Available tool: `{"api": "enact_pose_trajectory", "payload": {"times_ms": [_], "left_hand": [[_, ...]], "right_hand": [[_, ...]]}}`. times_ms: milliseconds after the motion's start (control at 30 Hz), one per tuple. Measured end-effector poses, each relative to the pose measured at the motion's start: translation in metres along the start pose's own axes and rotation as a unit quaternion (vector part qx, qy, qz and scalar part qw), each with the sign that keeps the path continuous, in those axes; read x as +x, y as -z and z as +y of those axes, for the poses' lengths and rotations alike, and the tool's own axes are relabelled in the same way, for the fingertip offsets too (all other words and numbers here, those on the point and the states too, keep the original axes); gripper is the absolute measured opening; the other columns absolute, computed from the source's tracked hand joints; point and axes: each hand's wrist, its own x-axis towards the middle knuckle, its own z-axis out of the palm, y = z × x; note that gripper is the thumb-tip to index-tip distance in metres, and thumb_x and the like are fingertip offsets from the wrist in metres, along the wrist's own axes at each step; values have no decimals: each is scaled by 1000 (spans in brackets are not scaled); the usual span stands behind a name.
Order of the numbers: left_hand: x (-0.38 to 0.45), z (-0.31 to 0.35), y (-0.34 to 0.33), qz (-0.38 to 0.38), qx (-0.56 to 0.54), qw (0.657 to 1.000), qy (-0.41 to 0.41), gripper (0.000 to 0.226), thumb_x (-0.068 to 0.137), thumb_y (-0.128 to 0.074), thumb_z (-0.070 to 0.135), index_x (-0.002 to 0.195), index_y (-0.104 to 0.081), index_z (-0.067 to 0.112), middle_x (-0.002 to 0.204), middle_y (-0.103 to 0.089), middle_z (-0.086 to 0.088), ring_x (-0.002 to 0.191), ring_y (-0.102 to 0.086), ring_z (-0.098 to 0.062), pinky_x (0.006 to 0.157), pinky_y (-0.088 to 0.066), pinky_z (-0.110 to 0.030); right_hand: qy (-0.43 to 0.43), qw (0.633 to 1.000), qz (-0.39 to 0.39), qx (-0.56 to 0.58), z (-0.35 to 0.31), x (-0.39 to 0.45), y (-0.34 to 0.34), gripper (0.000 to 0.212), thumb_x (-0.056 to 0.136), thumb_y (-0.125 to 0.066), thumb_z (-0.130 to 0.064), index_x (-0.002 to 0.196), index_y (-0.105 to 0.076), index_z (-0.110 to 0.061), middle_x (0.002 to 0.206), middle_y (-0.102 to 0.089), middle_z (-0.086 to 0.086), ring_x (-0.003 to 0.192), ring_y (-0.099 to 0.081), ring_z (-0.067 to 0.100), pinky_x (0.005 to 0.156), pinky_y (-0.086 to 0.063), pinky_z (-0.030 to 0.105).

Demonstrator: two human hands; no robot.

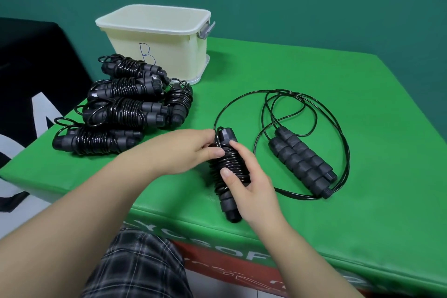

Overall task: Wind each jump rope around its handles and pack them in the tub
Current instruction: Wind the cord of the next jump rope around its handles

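Observation:
A black jump rope [229, 167] with its cord coiled round both handles lies near the front of the green mat. My right hand [249, 186] grips the coiled middle from the right. My left hand [193, 150] pinches the cord at the upper end of the handles. To the right lies a loose jump rope [302, 164], handles side by side, cord in wide loops. Several wound ropes [125, 109] are piled at the left. The cream tub [157, 38], marked B, stands behind the pile.
The green mat [338, 104] ends in a front edge close to my hands and a left edge by the pile. A black fabric panel [31, 60] stands at the far left. A teal wall runs behind the tub.

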Motion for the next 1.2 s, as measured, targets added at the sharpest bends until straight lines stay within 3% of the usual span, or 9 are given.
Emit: {"api": "enact_pose_trajectory", "payload": {"times_ms": [200, 333, 433, 500, 567, 700, 933, 1067, 1200], "left_hand": [[1, 4, 6, -1, -27, 1000, -10, 43, 93, -47, 46, 57, -39, 24, 58, -43, 1, 55, -40, -14, 53, -30, -28], [-3, 6, -5, 71, -82, 994, -7, 43, 91, -54, 44, 58, -46, 17, 54, -40, -1, 53, -37, -16, 53, -30, -30], [-12, 9, -14, 133, -95, 987, 3, 50, 92, -53, 45, 52, -37, 18, 50, -34, 2, 50, -32, -13, 51, -24, -33], [-20, 11, -17, 168, -119, 979, 9, 52, 93, -52, 40, 50, -32, 18, 46, -30, 3, 47, -28, -12, 50, -21, -31], [-27, 16, -22, 192, -156, 969, 19, 51, 93, -53, 32, 50, -30, 17, 45, -27, 5, 47, -25, -11, 48, -18, -31], [-36, 32, -32, 213, -240, 947, 25, 48, 93, -53, 23, 51, -29, 18, 46, -22, 8, 47, -19, -9, 45, -16, -27], [-39, 38, -30, 219, -284, 933, 6, 48, 96, -51, 24, 53, -32, 13, 50, -22, 9, 48, -21, -7, 46, -17, -25], [-37, 26, -36, 244, -391, 886, 53, 48, 96, -50, 21, 53, -30, 17, 46, -22, 12, 41, -19, -3, 41, -16, -18], [-39, 19, -42, 258, -394, 880, 62, 46, 96, -49, 21, 54, -30, 17, 46, -22, 12, 41, -19, -3, 41, -15, -16]], "right_hand": [[-14, 999, 6, -36, -6, -8, 2, 83, 67, -85, -38, 120, -31, -71, 126, -55, -24, 112, -55, -1, 94, -45, 19], [-98, 990, -15, -100, -21, -2, 3, 113, 74, -78, -35, 150, 7, -39, 102, -57, -14, 85, -61, 6, 68, -46, 19], [-143, 973, -31, -181, -32, 6, 1, 98, 75, -73, -38, 149, -10, -21, 89, -55, -8, 77, -59, 16, 65, -46, 27], [-142, 964, -35, -224, -38, 9, 0, 69, 75, -72, -40, 125, -31, -17, 83, -52, -7, 80, -59, 22, 70, -50, 32], [-143, 956, -42, -253, -43, 9, -3, 54, 75, -70, -40, 103, -30, -18, 76, -47, -7, 78, -57, 27, 69, -50, 35], [-118, 938, -44, -322, -48, 9, -8, 52, 78, -68, -41, 94, -26, -16, 83, -49, 0, 87, -60, 32, 63, -42, 34], [-114, 943, -54, -309, -49, 14, -6, 52, 78, -69, -39, 94, -25, -15, 84, -47, 1, 89, -59, 33, 63, -36, 32], [-109, 944, -47, -308, -47, 12, -7, 55, 76, -71, -40, 99, -27, -17, 91, -53, 2, 79, -53, 30, 64, -40, 34], [-99, 960, -33, -261, -38, 5, -7, 77, 74, -75, -46, 129, -28, -19, 121, -54, 5, 104, -57, 30, 79, -45, 34]]}}
